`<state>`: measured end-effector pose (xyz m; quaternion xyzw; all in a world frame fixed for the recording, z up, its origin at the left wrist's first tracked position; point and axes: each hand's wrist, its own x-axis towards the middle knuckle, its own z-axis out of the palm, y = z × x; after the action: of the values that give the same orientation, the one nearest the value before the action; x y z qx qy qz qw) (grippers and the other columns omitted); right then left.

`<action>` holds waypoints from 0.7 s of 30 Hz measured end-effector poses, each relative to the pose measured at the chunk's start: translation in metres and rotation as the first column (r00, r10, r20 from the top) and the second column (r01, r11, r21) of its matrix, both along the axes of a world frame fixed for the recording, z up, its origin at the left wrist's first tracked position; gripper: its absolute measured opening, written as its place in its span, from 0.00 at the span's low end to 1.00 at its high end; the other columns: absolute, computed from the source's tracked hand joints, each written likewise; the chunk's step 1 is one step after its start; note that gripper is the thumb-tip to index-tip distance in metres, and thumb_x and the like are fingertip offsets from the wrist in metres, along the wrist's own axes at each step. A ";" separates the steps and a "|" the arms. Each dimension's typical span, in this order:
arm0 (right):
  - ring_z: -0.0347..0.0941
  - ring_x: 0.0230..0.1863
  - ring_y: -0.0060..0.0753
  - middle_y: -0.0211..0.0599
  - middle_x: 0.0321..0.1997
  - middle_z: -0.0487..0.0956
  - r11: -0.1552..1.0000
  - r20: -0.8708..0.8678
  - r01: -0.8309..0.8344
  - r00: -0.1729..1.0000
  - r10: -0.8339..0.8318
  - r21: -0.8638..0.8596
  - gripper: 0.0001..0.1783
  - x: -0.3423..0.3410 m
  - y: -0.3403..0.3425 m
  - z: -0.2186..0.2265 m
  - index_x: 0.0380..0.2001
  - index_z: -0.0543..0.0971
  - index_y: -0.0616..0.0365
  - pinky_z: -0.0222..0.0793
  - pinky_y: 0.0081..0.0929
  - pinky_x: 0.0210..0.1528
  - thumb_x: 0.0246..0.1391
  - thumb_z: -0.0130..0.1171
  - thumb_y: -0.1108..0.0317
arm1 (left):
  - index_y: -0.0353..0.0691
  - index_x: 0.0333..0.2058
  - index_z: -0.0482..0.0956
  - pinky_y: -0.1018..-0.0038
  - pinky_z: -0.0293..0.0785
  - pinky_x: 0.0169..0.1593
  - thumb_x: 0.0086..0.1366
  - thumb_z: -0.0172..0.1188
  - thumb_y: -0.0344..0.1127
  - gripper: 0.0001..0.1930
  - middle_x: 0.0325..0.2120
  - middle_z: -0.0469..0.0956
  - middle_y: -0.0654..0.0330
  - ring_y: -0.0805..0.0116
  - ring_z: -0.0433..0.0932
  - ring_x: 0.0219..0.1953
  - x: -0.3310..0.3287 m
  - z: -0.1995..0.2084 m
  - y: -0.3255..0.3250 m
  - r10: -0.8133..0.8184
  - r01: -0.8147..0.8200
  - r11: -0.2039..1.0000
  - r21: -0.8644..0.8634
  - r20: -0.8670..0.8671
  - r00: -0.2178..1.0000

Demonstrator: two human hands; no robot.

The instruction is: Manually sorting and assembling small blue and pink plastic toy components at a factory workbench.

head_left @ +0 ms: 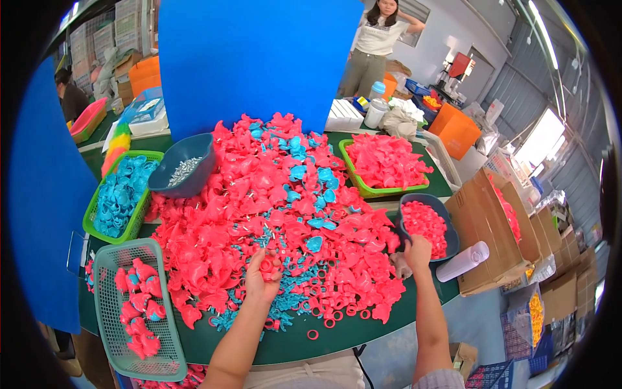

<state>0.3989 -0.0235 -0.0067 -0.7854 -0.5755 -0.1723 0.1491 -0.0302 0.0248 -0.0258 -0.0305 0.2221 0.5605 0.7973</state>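
Observation:
My left hand (260,275) is raised over the middle of the pile with its fingers curled round a pink ring-shaped piece (266,265). Beneath it lie small teal parts (295,299) and loose pink rings (329,323). My right hand (418,251) is at the near left rim of a dark blue bowl (455,241) filled with small pink pieces (424,223). Its fingertips are hard to make out, so any grip there stays unclear. A broad heap of pink shell-like parts (249,188), mixed with blue ones (297,173), spreads across the green table (285,350).
At the left stand a teal basket (103,311) of pink-and-blue assembled pieces, a green basket (89,223) of blue shells and a bowl (201,185) of metal screws. A green-rimmed basket (382,192), white bottle (462,261) and cardboard box (483,227) are right. Behind a blue panel (259,58) stands a person (379,39).

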 end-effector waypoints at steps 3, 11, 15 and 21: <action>0.73 0.30 0.52 0.46 0.25 0.75 0.993 -0.023 -0.111 0.993 0.112 0.029 0.08 -0.032 -0.008 0.004 0.23 0.76 0.60 0.65 0.48 0.34 0.47 0.58 0.66 | 0.47 0.37 0.73 0.84 0.60 0.15 0.65 0.56 0.38 0.05 0.34 0.75 0.63 0.74 0.74 0.29 0.004 -0.004 -0.002 -0.044 0.044 0.998 0.035 -0.002 0.999; 0.72 0.37 0.45 0.44 0.35 0.75 0.894 -0.095 -0.196 0.963 0.254 0.403 0.13 -0.098 -0.016 0.031 0.36 0.77 0.63 0.65 0.40 0.40 0.50 0.60 0.64 | 0.46 0.37 0.74 0.83 0.63 0.17 0.64 0.57 0.37 0.05 0.32 0.77 0.63 0.73 0.75 0.28 0.045 0.013 -0.012 -0.046 0.048 0.999 0.018 -0.106 0.993; 0.70 0.47 0.37 0.38 0.45 0.73 0.881 -0.881 0.045 -0.025 0.473 0.471 0.23 -0.182 -0.024 0.027 0.47 0.72 0.59 0.65 0.38 0.52 0.60 0.52 0.51 | 0.44 0.39 0.75 0.79 0.70 0.22 0.62 0.60 0.34 0.07 0.34 0.77 0.64 0.73 0.77 0.31 0.114 0.052 -0.024 0.045 0.079 0.963 0.258 -0.442 0.896; 0.67 0.55 0.39 0.40 0.52 0.71 0.785 -0.333 0.264 -0.796 0.506 0.560 0.26 -0.148 -0.002 -0.021 0.46 0.71 0.54 0.63 0.38 0.58 0.63 0.39 0.43 | 0.42 0.40 0.78 0.59 0.63 0.51 0.52 0.65 0.44 0.19 0.38 0.76 0.55 0.56 0.74 0.47 0.193 0.054 -0.032 0.739 0.632 0.387 0.671 -0.636 0.222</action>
<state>0.2507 -0.0254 -0.0279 -0.1701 -0.1630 0.5925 0.7704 0.1627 -0.0075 0.0284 0.7605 0.3081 0.4905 0.2933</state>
